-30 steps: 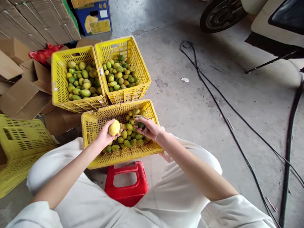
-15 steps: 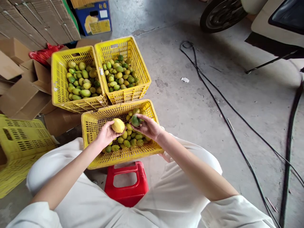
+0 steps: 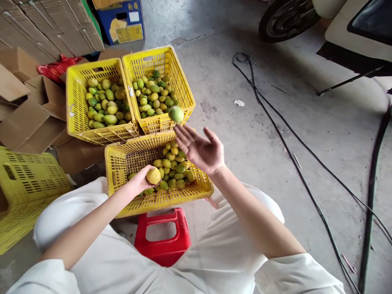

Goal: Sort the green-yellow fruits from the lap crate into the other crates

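Observation:
A yellow lemon point(image 3: 153, 176) rests in the curled fingers of my left hand point(image 3: 141, 181), over the near yellow crate point(image 3: 116, 171). My right hand point(image 3: 204, 152) is open and holds nothing, palm turned up and fingers stretched forward over that crate's right side. Just past its fingertips a green lemon point(image 3: 176, 114) is in the air, in front of the back right crate point(image 3: 153, 123). Inside the near crate, green and yellow lemons point(image 3: 172, 167) are heaped toward the right; part of the heap is hidden by my hands. More lemons lie in the back right crate and the back left crate point(image 3: 76, 112).
A red stool point(image 3: 162, 247) stands between my knees. Another yellow crate point(image 3: 33, 179) is at the left, with open cardboard boxes point(image 3: 29, 126) behind it. Black cables point(image 3: 288, 143) run across the floor at the right, near a parked vehicle's wheel point(image 3: 288, 18).
My right hand has let go of the green lemon and moved up and to the right, opening. The lemon has flown forward. My left hand has lowered slightly with the yellow lemon.

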A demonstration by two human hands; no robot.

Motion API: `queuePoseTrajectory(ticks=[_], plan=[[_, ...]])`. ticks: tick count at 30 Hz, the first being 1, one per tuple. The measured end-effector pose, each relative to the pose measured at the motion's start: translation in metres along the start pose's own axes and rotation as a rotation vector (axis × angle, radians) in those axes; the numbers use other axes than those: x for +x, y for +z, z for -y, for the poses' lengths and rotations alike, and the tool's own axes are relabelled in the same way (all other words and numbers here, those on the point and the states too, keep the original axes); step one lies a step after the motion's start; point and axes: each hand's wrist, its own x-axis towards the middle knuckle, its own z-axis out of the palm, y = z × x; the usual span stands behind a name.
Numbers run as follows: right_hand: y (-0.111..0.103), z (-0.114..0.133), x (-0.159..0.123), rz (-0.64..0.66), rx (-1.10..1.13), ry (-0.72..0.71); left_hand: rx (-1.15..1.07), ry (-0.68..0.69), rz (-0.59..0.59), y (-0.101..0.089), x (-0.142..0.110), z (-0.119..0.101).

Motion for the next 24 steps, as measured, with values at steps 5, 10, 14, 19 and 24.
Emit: queuePoseTrajectory(ticks=[5, 10, 14, 19, 24], plan=[[0.004, 0.019, -0.006, -0.01, -0.097, -0.006, 0.018, 0.003, -0.002, 0.002, -0.003, -0.003], [-0.013, 0.006, 0.01, -0.339, -0.057, 0.166, -0.002, -0.037, -0.056, 0.0, 0.003, 0.005], [-0.022, -0.002, 0.017, -0.533, -0.048, 0.231, -0.03, -0.108, -0.097, 0.004, 0.002, 0.007], [-0.023, 0.0, 0.016, -0.442, -0.111, 0.213, -0.346, 0.216, 0.022, -0.006, -0.037, -0.05], [-0.021, 0.004, 0.016, -0.513, -0.151, 0.184, -0.662, 0.882, 0.39, -0.037, -0.086, -0.103]])
